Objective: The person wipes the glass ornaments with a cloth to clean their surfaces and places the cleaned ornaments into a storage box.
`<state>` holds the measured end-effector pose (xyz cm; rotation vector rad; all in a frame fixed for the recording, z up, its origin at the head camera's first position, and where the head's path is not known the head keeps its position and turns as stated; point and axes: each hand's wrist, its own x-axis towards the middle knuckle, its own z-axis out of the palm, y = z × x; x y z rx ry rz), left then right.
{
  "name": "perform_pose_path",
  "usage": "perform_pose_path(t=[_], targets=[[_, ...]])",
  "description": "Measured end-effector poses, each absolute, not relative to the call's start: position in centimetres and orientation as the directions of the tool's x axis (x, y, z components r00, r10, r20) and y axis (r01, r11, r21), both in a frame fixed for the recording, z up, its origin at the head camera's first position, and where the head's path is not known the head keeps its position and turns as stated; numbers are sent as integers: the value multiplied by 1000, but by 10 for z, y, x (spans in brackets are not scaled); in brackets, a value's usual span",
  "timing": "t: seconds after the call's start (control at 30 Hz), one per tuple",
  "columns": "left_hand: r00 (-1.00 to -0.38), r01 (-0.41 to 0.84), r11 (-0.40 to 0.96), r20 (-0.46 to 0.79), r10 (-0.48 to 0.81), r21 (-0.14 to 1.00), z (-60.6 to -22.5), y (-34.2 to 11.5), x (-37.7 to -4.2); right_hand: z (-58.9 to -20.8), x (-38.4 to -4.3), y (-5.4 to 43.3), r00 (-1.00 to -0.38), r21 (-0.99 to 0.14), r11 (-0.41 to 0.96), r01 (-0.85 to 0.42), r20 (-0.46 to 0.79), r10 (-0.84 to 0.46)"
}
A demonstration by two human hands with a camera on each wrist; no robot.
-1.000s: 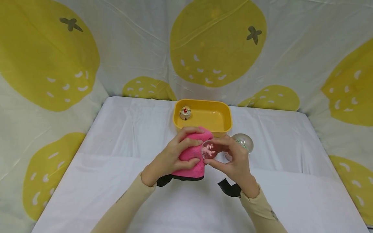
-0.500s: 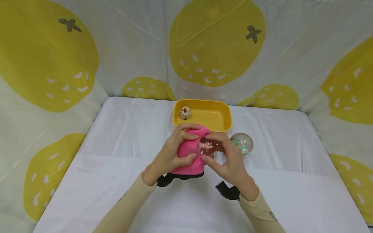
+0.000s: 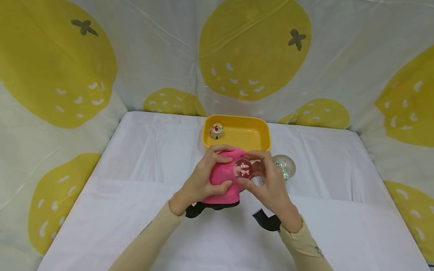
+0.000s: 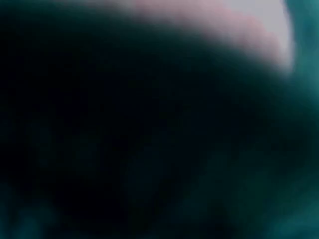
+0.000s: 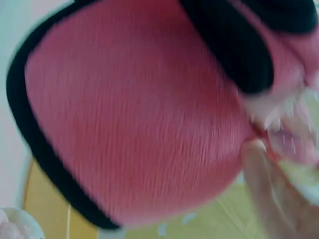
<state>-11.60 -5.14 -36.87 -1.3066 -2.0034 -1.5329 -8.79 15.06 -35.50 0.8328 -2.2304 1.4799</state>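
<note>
In the head view my left hand (image 3: 207,171) grips a folded pink cloth (image 3: 223,178) with black edging, pressed against the left side of a small snow globe (image 3: 243,168). A pale pink figure shows inside the clear ball. My right hand (image 3: 268,178) holds the globe from the right between thumb and fingers; its base is mostly hidden behind them. The cloth (image 5: 134,109) fills much of the right wrist view, with a fingertip (image 5: 256,159) at its edge. Dark blur covers most of the left wrist view.
A yellow tray (image 3: 268,141) stands at the back, just beyond the hands, with a small snow globe (image 3: 216,130) in its left end. A larger snow globe (image 3: 285,166) with green bits rests to the right, close behind my right hand. White cloth (image 3: 152,158) covers the table.
Both hands stay over the same spot. The snow globe has turned a little between the cloth and my right fingers, and the cloth has bunched differently around it.
</note>
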Motion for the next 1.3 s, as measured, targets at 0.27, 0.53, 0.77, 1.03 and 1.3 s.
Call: perform_pose_path(t=[0.27, 0.53, 0.77, 1.03, 1.3], targets=[[-502, 808, -17, 703, 504, 589, -365, -54, -118, -357, -96, 158, -574, -559, 151, -815, 746, -338], [-462, 867, 105, 705, 538, 488, -365, -54, -112, -361, -90, 153, -665, -635, 200, -746, 701, -257], [-442, 894, 194, 718, 537, 404, -368, -49, -109, -363, -85, 143, -768, -701, 333, -630, 627, -133], [-545, 804, 31, 716, 436, 593, -371, -47, -113, -362, -85, 146, -779, -715, 313, -625, 595, -199], [-538, 780, -23, 688, 487, 626, -363, -54, -117, -365, -95, 158, -555, -546, 137, -827, 750, -360]])
